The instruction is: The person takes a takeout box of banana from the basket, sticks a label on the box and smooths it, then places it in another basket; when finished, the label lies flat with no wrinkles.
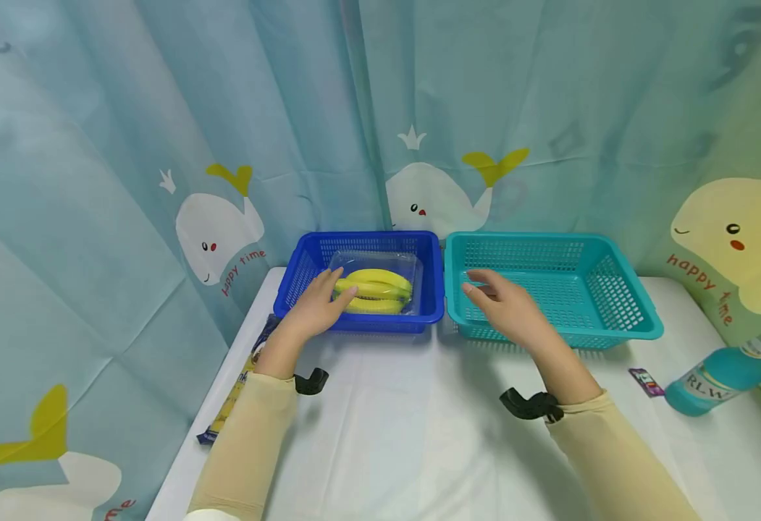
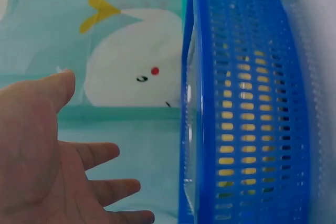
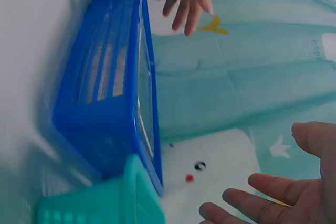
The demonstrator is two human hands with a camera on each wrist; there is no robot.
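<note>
Bananas (image 1: 380, 289) lie in a clear plastic tray (image 1: 413, 264) inside the blue basket (image 1: 354, 323). My left hand (image 1: 315, 307) is over that basket's near left part, fingers spread and holding nothing. In the left wrist view the thumb and fingers are apart beside the basket's wall (image 2: 252, 129), with yellow showing through its slots. My right hand (image 1: 504, 304) hovers above the left side of the turquoise basket (image 1: 615, 334), its fingers loosely bent around nothing. The right wrist view shows this hand (image 3: 283, 192) with fingers apart.
A long dark-blue and yellow snack packet (image 1: 240, 383) lies along the table's left edge. On the right are a small purple packet (image 1: 646, 382) and a tilted bottle of blue liquid (image 1: 719, 376). A whale-print curtain (image 1: 354, 145) hangs behind the baskets.
</note>
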